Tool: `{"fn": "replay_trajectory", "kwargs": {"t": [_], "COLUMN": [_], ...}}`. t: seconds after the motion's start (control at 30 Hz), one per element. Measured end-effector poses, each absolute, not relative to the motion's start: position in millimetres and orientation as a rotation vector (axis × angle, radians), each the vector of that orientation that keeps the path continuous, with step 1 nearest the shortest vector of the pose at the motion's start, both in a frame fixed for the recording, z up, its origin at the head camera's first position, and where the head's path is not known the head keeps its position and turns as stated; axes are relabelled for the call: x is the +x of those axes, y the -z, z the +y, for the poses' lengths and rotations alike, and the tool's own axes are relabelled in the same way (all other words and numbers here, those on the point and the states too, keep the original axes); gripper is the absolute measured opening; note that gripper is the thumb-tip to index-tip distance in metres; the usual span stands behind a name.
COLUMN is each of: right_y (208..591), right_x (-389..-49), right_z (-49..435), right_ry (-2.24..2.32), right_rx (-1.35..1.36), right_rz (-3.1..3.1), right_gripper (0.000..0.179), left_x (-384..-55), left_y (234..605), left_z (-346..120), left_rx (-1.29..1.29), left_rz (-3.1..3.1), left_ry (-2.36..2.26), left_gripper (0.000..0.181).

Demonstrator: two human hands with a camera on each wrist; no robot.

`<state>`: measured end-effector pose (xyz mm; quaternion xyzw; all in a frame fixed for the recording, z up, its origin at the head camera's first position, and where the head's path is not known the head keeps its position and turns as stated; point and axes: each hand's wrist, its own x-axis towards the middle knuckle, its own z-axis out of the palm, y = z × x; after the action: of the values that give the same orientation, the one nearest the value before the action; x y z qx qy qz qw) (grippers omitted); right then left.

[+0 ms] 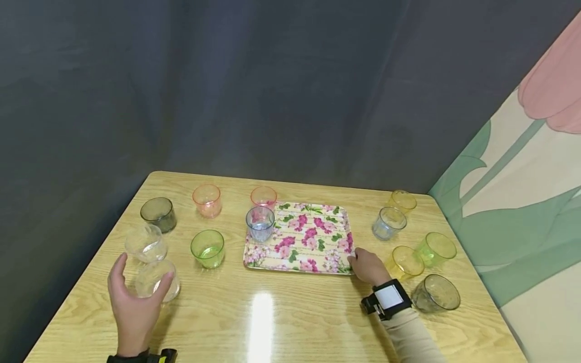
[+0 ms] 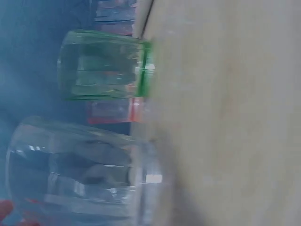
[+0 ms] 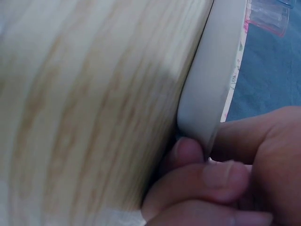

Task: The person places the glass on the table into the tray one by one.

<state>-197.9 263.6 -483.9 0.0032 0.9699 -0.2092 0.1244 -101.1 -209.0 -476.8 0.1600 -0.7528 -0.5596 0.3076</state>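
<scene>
My left hand is held with thumb and fingers spread apart around the near side of a clear cup. In the left wrist view, fingertips show at the rim end of that clear cup, which stands on the table. At the near right corner of a flowered tray, my right hand grips the edge. The right wrist view has curled fingers low against the tray's pale side, with the thumb on the other side. A blue cup stands at the tray's left end.
Behind the clear cup are another clear cup and a grey cup. A green cup and a pink cup stand left of the tray. Several cups, including a yellow cup, crowd the right side near my forearm.
</scene>
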Motion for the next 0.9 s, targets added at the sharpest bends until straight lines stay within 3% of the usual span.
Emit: {"fn": "replay_trajectory", "kwargs": {"t": [0.43,0.9], "right_y": [484,484], "right_x": [-198,-199], "right_z": [262,264], "right_ry": [0.614,0.625], "right_rx": [0.001,0.011], "right_rz": [2.827,2.814], "right_gripper": [0.023,0.024], "left_x": [-98,-98], "left_y": [491,488], "left_z": [-214,-217], "left_rx": [0.597,0.627], "left_rz": [-2.212,-2.337], "left_ry": [1.713,1.719], "left_gripper": [0.124,0.097]}}
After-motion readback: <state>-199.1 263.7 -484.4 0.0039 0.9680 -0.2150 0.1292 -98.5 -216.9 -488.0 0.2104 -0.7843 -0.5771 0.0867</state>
